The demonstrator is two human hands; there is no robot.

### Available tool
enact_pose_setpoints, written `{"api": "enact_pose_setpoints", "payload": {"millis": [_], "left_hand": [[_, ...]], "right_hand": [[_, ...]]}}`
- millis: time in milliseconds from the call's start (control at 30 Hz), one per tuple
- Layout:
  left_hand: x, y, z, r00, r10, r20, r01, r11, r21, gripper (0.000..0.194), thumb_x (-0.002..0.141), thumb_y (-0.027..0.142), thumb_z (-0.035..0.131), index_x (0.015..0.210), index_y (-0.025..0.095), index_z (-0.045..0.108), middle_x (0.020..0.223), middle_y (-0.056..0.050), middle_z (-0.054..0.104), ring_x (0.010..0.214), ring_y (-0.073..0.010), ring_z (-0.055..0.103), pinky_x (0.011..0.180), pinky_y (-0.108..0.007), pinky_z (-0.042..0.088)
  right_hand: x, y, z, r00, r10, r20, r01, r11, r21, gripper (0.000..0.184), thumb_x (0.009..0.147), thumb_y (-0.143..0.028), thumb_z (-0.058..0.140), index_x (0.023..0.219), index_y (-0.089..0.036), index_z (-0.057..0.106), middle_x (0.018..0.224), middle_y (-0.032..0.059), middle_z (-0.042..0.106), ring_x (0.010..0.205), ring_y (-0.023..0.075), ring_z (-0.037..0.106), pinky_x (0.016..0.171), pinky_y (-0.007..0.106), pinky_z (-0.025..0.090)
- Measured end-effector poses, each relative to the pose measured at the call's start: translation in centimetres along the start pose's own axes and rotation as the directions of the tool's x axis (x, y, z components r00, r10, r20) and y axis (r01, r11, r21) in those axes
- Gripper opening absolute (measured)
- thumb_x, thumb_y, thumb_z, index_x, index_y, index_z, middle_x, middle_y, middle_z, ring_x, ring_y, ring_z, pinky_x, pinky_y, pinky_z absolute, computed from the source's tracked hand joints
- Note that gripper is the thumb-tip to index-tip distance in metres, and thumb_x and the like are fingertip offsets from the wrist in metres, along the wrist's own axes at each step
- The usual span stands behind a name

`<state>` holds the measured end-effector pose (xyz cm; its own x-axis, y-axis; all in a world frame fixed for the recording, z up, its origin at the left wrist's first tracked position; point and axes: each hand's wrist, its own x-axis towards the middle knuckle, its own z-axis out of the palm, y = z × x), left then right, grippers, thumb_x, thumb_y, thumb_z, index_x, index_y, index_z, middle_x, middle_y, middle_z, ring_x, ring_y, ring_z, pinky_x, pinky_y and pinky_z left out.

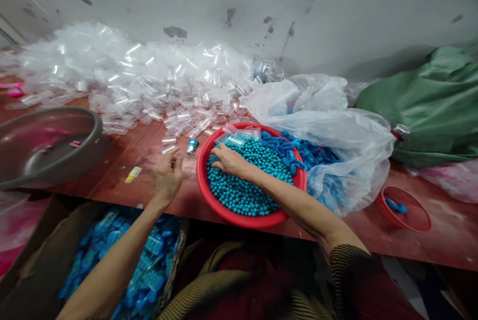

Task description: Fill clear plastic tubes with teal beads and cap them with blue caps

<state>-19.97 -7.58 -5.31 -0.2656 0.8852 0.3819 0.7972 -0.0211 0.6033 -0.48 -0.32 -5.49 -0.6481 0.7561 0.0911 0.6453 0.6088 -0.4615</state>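
My left hand (168, 178) is just above the red tabletop, left of the basin. Its thumb and fingers are apart, and nothing shows between them. Close to its fingertips lie a few clear plastic tubes (169, 140) and a small tube with blue contents (192, 146). Over a red basin (202, 195) of turquoise beads (242, 195) is my right hand (232, 161), thumb and fingers apart, at the beads' left side. I see nothing held in it. More clear tubes (234, 140) rest on the beads at the back rim, and blue plastic caps (278, 146) lie at the right.
Clear tubes (130, 71) are heaped along the wall. A grey basin (95, 128) stands left. Right of the red basin are a plastic bag (351, 131) of blue parts, a green sack (429, 111) and a red basket (411, 210). Below sits a carton (48, 255) of filled tubes.
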Motion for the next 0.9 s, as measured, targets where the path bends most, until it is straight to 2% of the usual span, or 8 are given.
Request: {"api": "enact_pose_setpoints", "payload": {"millis": [100, 167, 300, 367, 500, 633, 767, 900], "left_hand": [[-0.3, 3.8, 0.6, 0.985, 0.094, 0.142, -0.079, 0.991, -0.106, 0.041, 0.084, 0.036, 0.046, 0.118, 0.014, 0.054, 0.089, -0.007, 0.064, 0.074, -0.0172, 0.058, 0.074, -0.029, 0.045], [-0.2, 5.5, 1.8, 0.953, 0.142, 0.266, -0.104, 0.983, -0.152, 0.046, 0.081, 0.034, 0.050, 0.122, 0.012, 0.051, 0.098, -0.010, 0.064, 0.080, -0.0193, 0.059, 0.076, -0.031, 0.045], [-0.2, 7.2, 4.5, 0.784, 0.182, 0.594, -0.055, 0.973, -0.225, 0.036, 0.082, 0.031, 0.044, 0.110, 0.014, 0.058, 0.081, -0.007, 0.064, 0.071, -0.0203, 0.059, 0.068, -0.031, 0.045], [-0.1, 7.3, 5.2, 0.716, 0.183, 0.674, -0.062, 0.978, -0.199, 0.027, 0.081, 0.030, 0.044, 0.098, 0.017, 0.061, 0.074, -0.005, 0.063, 0.068, -0.0207, 0.059, 0.066, -0.030, 0.043], [0.4, 7.2, 5.4, 0.701, 0.101, 0.706, -0.125, 0.992, -0.017, 0.008, 0.069, 0.025, 0.060, 0.076, 0.021, 0.057, 0.066, -0.003, 0.061, 0.071, -0.0227, 0.060, 0.068, -0.029, 0.042], [1.0, 8.3, 7.4, 0.660, 0.020, 0.751, 0.036, 0.998, -0.059, 0.023, 0.054, 0.017, 0.067, 0.052, 0.021, 0.044, 0.049, 0.000, 0.048, 0.067, -0.0220, 0.057, 0.063, -0.027, 0.039], [1.1, 10.1, 11.3, 0.640, -0.010, 0.768, 0.185, 0.973, -0.141, 0.029, 0.049, 0.012, 0.065, 0.043, 0.021, 0.038, 0.045, 0.002, 0.041, 0.059, -0.0185, 0.051, 0.058, -0.027, 0.037], [0.5, 10.5, 12.5, 0.557, -0.015, 0.830, 0.399, 0.881, -0.253, 0.021, 0.055, 0.022, 0.066, 0.050, 0.020, 0.045, 0.043, 0.005, 0.041, 0.048, -0.0127, 0.044, 0.052, -0.026, 0.038]], "right_hand": [[-1.7, 0.6, -0.5, 0.990, 0.042, -0.132, -0.015, 0.980, 0.201, 0.006, 0.083, -0.014, 0.056, 0.087, -0.014, 0.060, 0.087, 0.0042, 0.060, 0.086, 0.0156, 0.059, 0.084, 0.031, 0.047], [-3.3, 0.7, -0.7, 0.977, 0.120, -0.179, -0.040, 0.917, 0.397, 0.008, 0.085, -0.014, 0.052, 0.081, -0.015, 0.059, 0.077, 0.0011, 0.060, 0.076, 0.0131, 0.059, 0.076, 0.028, 0.049], [-6.2, 0.6, -0.2, 0.958, 0.275, -0.081, -0.150, 0.724, 0.673, 0.013, 0.086, -0.017, 0.046, 0.089, -0.015, 0.059, 0.070, -0.0012, 0.060, 0.063, 0.0119, 0.060, 0.059, 0.024, 0.051], [-7.5, 1.1, -0.4, 0.959, 0.266, -0.102, -0.142, 0.757, 0.637, 0.016, 0.084, -0.015, 0.049, 0.096, -0.015, 0.061, 0.080, 0.0016, 0.065, 0.072, 0.0136, 0.062, 0.065, 0.027, 0.052], [-9.7, 3.4, -2.6, 0.930, 0.244, -0.275, -0.099, 0.887, 0.450, 0.030, 0.081, -0.016, 0.056, 0.112, -0.015, 0.059, 0.103, 0.0067, 0.066, 0.093, 0.0161, 0.061, 0.084, 0.031, 0.048], [-10.4, 5.9, -4.2, 0.928, 0.284, -0.239, -0.216, 0.937, 0.274, 0.025, 0.085, -0.020, 0.053, 0.109, -0.015, 0.061, 0.103, 0.0079, 0.068, 0.094, 0.0179, 0.062, 0.086, 0.033, 0.047], [-9.5, 7.1, -3.3, 0.950, 0.291, -0.117, -0.287, 0.957, 0.052, 0.032, 0.085, -0.020, 0.055, 0.116, -0.013, 0.058, 0.114, 0.0123, 0.064, 0.107, 0.0211, 0.059, 0.093, 0.036, 0.044], [-8.9, 7.2, -2.1, 0.966, 0.245, -0.087, -0.236, 0.966, 0.108, 0.036, 0.084, -0.017, 0.055, 0.119, -0.014, 0.056, 0.118, 0.0116, 0.062, 0.110, 0.0192, 0.057, 0.095, 0.035, 0.044]]}}
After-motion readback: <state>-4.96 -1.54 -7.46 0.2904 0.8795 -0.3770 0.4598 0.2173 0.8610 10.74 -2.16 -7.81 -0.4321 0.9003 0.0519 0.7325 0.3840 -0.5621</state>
